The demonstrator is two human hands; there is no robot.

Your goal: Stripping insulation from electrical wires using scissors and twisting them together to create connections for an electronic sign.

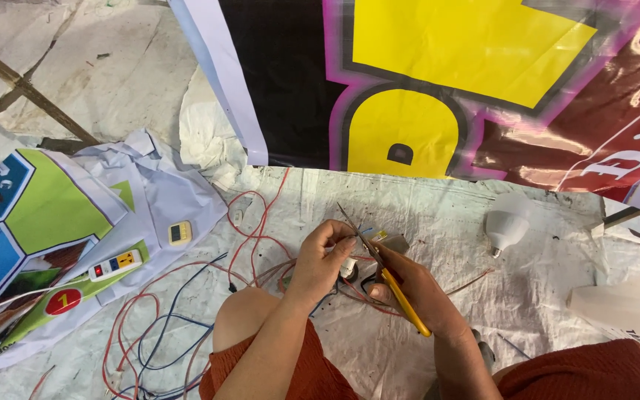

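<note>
Gripped in the right hand (416,285), yellow-handled pliers (379,255) point up-left, tips by the left hand (324,255), which pinches a thin wire (361,231). Left of both lie tangled red wires (253,230); farther right, a white bulb (505,222).

Yellow-black banner (438,81) above; printed sheet (31,237) left.

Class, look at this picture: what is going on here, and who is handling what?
A person sits on a white sheet on the floor, working with both hands. The right hand grips a yellow-handled cutting tool, its blades pointing up towards thin wire pinched in the left hand. Red and blue wires lie tangled by the knee. A white bulb rests to the right, a white power strip to the left on printed banner material.
</note>
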